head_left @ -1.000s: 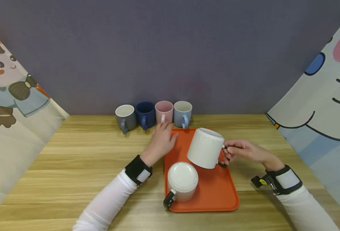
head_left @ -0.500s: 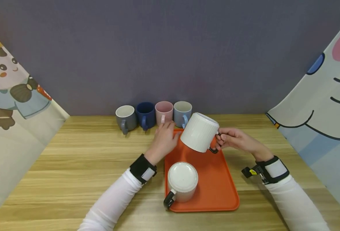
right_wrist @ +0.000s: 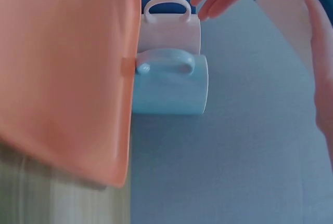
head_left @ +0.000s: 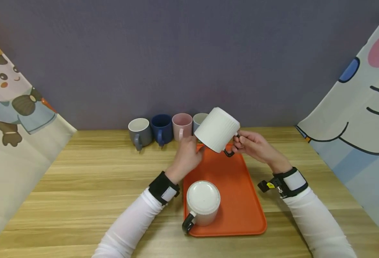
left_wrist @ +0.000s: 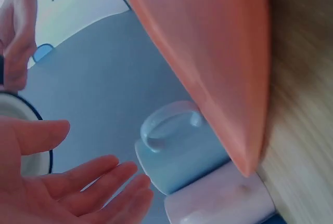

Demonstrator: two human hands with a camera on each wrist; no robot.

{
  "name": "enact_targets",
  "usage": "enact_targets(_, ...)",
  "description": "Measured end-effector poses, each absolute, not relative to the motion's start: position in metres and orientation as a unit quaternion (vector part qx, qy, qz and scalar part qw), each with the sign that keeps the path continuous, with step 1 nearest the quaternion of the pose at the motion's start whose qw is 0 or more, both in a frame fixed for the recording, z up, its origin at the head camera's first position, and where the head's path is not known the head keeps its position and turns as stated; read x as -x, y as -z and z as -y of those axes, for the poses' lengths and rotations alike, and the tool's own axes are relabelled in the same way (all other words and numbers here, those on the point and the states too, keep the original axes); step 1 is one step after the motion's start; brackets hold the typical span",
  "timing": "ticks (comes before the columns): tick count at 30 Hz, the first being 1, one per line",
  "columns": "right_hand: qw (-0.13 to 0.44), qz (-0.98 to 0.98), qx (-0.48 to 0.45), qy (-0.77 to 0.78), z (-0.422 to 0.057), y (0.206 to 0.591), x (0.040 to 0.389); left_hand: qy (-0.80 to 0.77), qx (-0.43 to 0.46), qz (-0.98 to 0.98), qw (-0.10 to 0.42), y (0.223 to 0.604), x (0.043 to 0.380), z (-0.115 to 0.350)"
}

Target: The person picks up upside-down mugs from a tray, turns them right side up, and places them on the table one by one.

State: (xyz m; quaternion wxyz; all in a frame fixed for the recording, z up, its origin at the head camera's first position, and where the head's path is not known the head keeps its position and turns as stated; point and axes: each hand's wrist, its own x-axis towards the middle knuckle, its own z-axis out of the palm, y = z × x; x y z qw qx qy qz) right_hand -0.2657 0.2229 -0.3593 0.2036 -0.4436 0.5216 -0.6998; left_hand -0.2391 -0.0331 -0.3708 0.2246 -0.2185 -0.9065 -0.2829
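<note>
My right hand (head_left: 257,147) grips the black handle of a ribbed white mug (head_left: 217,129), held tilted in the air over the far end of an orange tray (head_left: 234,200). Its dark-edged mouth points down and left, towards my left hand (head_left: 186,156). In the left wrist view the left hand's fingers (left_wrist: 99,180) are extended, thumb apart, with the mug's mouth partly hidden behind them. A second white mug (head_left: 203,204) with a black handle stands upside down at the tray's near left. The raised mug partly covers a light blue mug (head_left: 199,120) at the back.
Along the back wall (head_left: 189,53), the light blue mug ends a row with pink (head_left: 182,125), navy (head_left: 162,130) and grey (head_left: 142,136) mugs, all upright. Their handles face the near side. The wooden table (head_left: 96,186) extends left and right of the tray. Printed cloths hang at both sides.
My right hand has carried the white mug up, away from me and to the left, now overlapping the light blue mug in view. The left hand has shifted slightly right, towards the mug.
</note>
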Motion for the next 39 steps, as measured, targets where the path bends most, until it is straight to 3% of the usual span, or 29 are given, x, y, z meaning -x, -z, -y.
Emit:
enact_targets(23,0.138,-0.471,0.369,0.789,-0.178,0.343,0.278,0.46,0.201,0.863,0.057,0.335,0.224,0.022)
enact_targets(39,0.113,-0.437,0.355,0.819,-0.146,0.336,0.272,0.563,0.155,0.808,0.085,0.318,0.226,0.027)
